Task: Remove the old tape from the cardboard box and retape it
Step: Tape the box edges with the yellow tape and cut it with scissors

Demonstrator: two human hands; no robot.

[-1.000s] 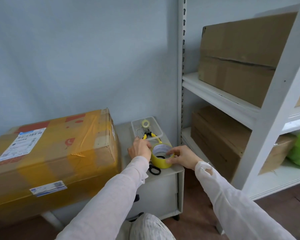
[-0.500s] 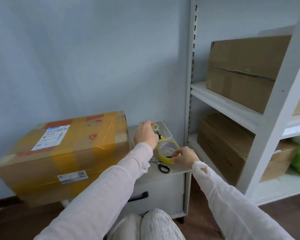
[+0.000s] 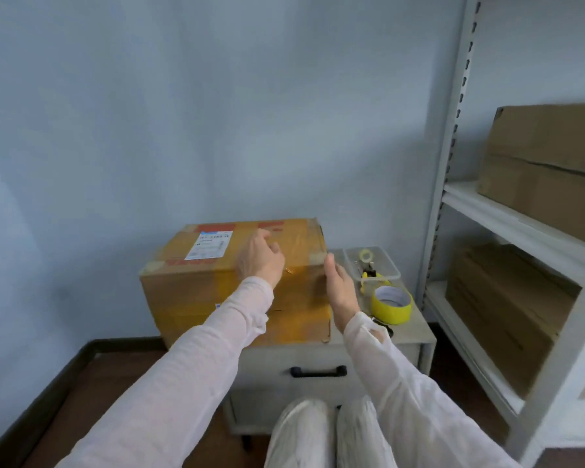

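Pale blue wall is seen behind a low grey drawer cabinet [image 3: 416, 332], and a white shelving rack [image 3: 453, 197] stacked with plain cartons is placed to its right. On the cabinet top the cardboard box [image 3: 190, 298] is set, its left end apparently overhanging. It is wrapped in glossy yellowish old tape [image 3: 301, 238], and a white shipping label [image 3: 210, 244] is stuck on its lid. Just beside the box's right end a roll of yellow tape [image 3: 391, 309] is laid flat, with a clear plastic tray [image 3: 394, 270] of small items behind it.

The left hand [image 3: 259, 261] is held over the lid near the front edge, fingers loosely curled and nothing gripped; whether the lid is touched cannot be told. The right hand [image 3: 340, 288] is held close to the box's front right corner with fingers straight and thumb raised, and nothing is held in it either.

The step in hand is judged to be the very start of removal: both hands are poised at the box, and none of the old tape appears lifted, though a wrinkled patch is seen at the front edge between the hands. For the next move a loose edge would need to be found and pinched, probably at that wrinkle, while the box is steadied by the other hand. The roll is not called for until the old tape is off.
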